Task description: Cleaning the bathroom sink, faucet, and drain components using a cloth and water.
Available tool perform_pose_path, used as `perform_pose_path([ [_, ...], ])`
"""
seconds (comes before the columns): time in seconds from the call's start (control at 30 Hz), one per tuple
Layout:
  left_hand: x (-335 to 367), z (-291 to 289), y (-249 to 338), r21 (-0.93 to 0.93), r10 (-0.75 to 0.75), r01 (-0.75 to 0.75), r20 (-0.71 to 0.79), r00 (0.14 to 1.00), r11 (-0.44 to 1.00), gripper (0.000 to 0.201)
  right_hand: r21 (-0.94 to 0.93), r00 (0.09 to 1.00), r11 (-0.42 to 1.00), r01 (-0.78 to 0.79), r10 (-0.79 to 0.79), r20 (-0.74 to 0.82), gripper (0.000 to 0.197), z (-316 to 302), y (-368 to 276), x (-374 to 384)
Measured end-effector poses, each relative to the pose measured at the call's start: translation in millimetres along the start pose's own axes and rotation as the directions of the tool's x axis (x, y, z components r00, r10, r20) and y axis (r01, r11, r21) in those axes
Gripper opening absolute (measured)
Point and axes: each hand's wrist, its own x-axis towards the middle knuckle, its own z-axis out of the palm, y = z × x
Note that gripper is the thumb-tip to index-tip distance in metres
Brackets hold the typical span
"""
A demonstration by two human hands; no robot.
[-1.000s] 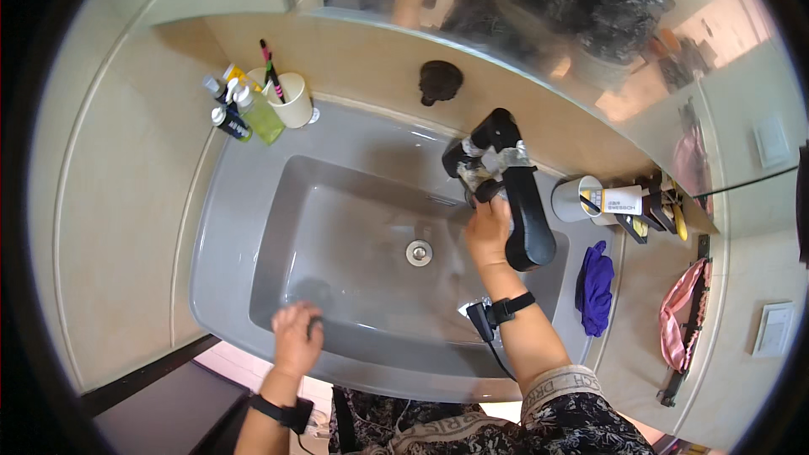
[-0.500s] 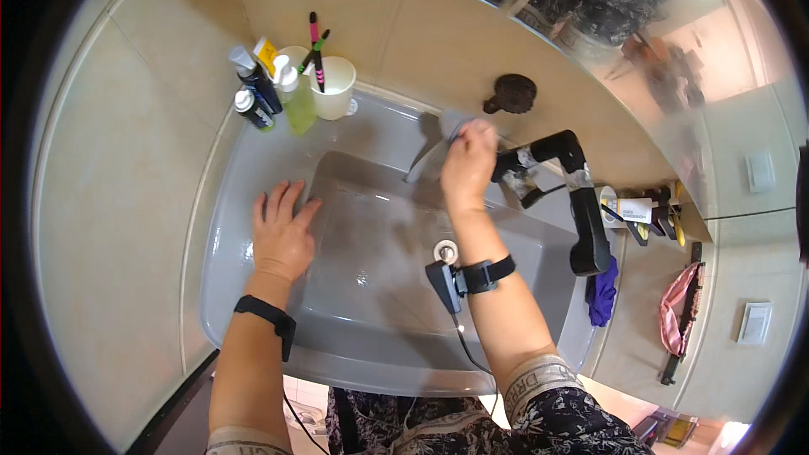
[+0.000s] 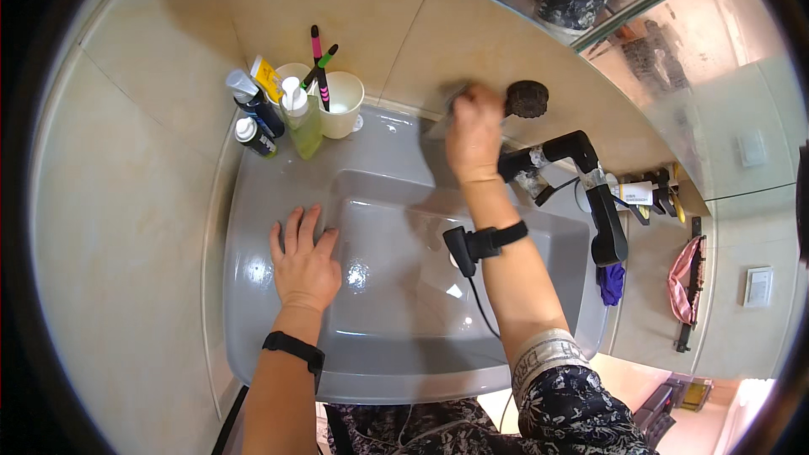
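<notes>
Right hand [image 3: 474,131]: upper centre of the frame, fingers curled and pressed onto a grey cloth [image 3: 445,109] on the back ledge of the sink [image 3: 253,202], where the ledge meets the wall.
Cloth: mostly hidden under the hand; only a blurred grey edge shows at the upper left of the knuckles, so its shape is hard to make out.
Left hand [image 3: 303,261]: centre left, fingers spread flat on the sink's left inner slope, palm down, gripping nothing.
Wrists: a black band [image 3: 292,345] on the left; a black strap with a small device and cable [image 3: 472,244] on the right.
Tap [image 3: 581,190]: black, right of the right hand, its long spout pointing toward the lower right; its base is partly hidden behind the forearm.
Round dark thing [image 3: 527,99]: on the ledge just beside the right hand; too dark to tell what it is.
Cup [image 3: 341,105]: white, upper left, holding pens or brushes.
Bottles [image 3: 270,118]: clustered just left of the cup, one yellow-green with a pump.
Purple cloth [image 3: 611,282]: right edge of the sink, half hidden under the spout.
Right ledge: small items behind the tap, too small to identify.
Drain: hidden by the right forearm.
Mirror: top edge, reflection cut off by the frame.
</notes>
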Motion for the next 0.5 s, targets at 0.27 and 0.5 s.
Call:
perform_pose_path([
  [0.27, 5.2, 0.3, 8.5, 0.015, 0.003, -0.004, 0.038, 0.999, 1.0, 0.033, -0.199, 0.969, 0.971, -0.131, 0.168, 0.18, 0.043, 11.2, -8.9, -49.6],
  [0.5, 5.4, -2.5, 4.6, 0.04, 0.018, -0.019, 0.009, 1.0, 0.999, 0.032, -0.062, 0.984, 0.991, -0.122, 0.129, 0.123, 0.046, -5.0, -24.7, -16.5],
])
